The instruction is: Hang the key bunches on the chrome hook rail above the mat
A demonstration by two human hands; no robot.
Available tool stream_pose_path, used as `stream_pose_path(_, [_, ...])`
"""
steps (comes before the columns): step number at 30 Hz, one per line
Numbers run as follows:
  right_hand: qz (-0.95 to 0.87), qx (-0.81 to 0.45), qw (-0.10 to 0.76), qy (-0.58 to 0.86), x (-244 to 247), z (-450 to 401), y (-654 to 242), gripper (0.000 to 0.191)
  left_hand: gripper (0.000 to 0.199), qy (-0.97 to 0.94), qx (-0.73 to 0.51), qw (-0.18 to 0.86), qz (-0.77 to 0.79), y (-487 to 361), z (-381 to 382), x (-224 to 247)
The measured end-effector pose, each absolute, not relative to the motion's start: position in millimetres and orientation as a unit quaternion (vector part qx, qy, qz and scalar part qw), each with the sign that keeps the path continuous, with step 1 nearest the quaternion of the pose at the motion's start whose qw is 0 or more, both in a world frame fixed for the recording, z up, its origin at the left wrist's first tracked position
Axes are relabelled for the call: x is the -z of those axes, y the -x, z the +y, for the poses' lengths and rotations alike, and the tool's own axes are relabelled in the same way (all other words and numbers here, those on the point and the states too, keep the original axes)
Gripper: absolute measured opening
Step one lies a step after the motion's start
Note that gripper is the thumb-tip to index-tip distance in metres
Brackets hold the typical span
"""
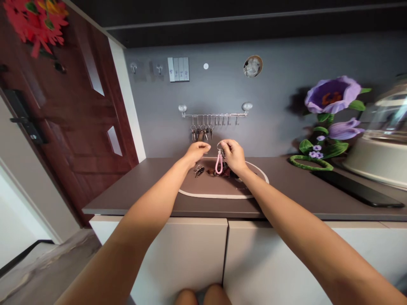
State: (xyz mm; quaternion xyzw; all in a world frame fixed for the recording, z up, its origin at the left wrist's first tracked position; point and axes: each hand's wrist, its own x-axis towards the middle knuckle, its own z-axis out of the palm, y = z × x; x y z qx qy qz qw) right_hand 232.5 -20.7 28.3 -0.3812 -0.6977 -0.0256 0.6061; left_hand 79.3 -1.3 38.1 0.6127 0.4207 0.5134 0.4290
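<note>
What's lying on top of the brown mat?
On the mat, keys lie at left, dark reddish items near the middle. A pink strap hanging from your right hand partly hides those, and your right forearm covers some mat; anything there can't be seen.

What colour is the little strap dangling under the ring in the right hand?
The strap is pink; it shows best in the head view.
</note>
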Motion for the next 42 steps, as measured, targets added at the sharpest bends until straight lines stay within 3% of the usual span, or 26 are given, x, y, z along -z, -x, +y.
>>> stream_pose_path(4, [-0.696, 0.001, 0.606, 0.386, -28.0, -20.0, -231.9, 0.025, 0.025, -0.719, -0.513, 0.357, 0.304, -84.5, -4.8, -38.9])
stream_pose_path(8, [-0.686, -0.067, 0.619, 0.376, -25.8, -17.1, -231.6, 0.025, 0.026, -0.736, -0.512, 0.339, 0.284, -88.9, -8.2, -38.6])
stream_pose_path(22, [-0.653, -0.301, 0.606, 0.339, -21.4, -14.1, -230.2, 0.027, 0.01, -0.588, -0.582, 0.47, 0.306, -91.7, 1.0, -32.6])
stream_pose_path(32, [-0.56, -0.428, 0.641, 0.302, -27.5, -12.0, -222.1, 0.024, 0.013, -0.589, -0.589, 0.437, 0.338, -92.5, -4.5, -36.9])
stream_pose_path(39, [-0.498, -0.431, 0.668, 0.346, -58.0, 6.7, -214.7, 0.005, 0.012, -0.548, -0.584, 0.437, 0.41, -87.6, -2.2, -39.6])
stream_pose_path(42, [-0.478, -0.421, 0.678, 0.366, -74.0, 18.4, -210.9, 0.008, 0.011, -0.521, -0.58, 0.461, 0.423, -86.7, -2.3, -39.2])
